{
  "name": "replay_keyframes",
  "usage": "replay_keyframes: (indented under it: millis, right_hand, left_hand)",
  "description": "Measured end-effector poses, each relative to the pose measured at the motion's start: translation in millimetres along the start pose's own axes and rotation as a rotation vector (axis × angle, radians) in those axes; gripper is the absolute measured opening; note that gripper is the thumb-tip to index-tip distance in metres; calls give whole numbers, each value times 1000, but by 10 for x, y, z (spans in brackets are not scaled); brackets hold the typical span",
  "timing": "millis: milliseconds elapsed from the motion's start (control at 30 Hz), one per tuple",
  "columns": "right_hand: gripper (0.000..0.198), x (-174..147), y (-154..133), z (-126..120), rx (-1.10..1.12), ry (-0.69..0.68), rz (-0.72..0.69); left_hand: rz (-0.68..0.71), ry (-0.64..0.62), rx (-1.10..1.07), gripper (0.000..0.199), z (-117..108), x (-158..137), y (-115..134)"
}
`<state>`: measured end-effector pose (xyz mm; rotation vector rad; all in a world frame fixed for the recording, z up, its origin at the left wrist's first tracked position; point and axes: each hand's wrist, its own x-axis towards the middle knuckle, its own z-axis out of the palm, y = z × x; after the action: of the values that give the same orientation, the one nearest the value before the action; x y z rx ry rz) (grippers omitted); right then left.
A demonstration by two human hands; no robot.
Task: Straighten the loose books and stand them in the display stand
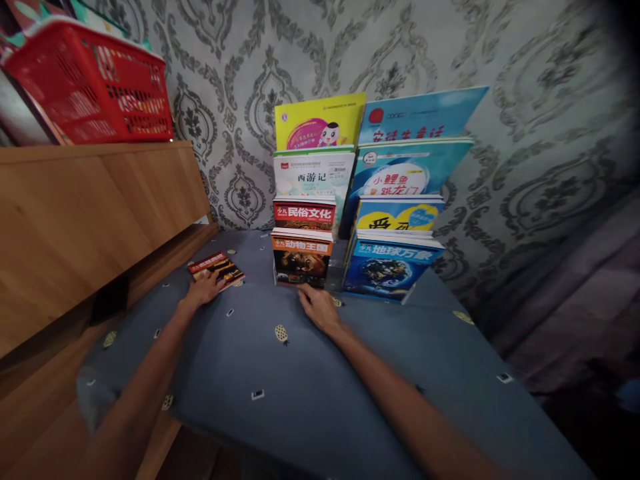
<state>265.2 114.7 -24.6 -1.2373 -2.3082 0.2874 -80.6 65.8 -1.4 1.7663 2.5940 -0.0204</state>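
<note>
On the left part of the table lies a thin book (230, 271) with a dark red and yellow cover. My left hand (205, 288) rests on its near-left corner, fingers stretched over the cover. Near the middle, my right hand (320, 309) has its fingers curled close to the lower edge of an orange-titled animal book (303, 257); whether they grip anything is hidden. That book stands upright at the front of a clear tiered rack. Behind it rise a red-titled book (305, 215), a white book (313, 175) and a yellow book (320, 120).
A second column holds a blue earth book (385, 270), a yellow-blue book (400, 215), a teal book (410, 167) and a tall blue book (420, 117). A red basket (95, 87) sits on the wooden cabinet (100, 220) at left. Patterned wall behind; dark curtain (560, 267) at right.
</note>
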Motion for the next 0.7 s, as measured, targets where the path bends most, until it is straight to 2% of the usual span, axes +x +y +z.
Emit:
replay_keyframes:
  millis: [167,267,333,467,567,700]
  right_hand:
    - [32,-3,5,20,-9,8,-10]
    - [32,0,-1,22,-12,-1,-16]
    - [32,2,-14,20,-10,-13,-22]
    - [32,-41,-43,-4,-15,-35,-41]
    - [29,-168,-35,-54,-12,-52,-82]
    - [25,-452,7,-146,-43,-93,-275]
  left_hand:
    - [133,-17,-7,55,-31,-507,48]
    - [276,26,-8,50,-96,-858,142]
    - [266,75,-21,55,-148,-977,204]
    - [126,204,-48,46,-111,-882,231]
    - [54,129,-13,53,76,-734,170]
    - [140,105,25,55,344,-721,123]
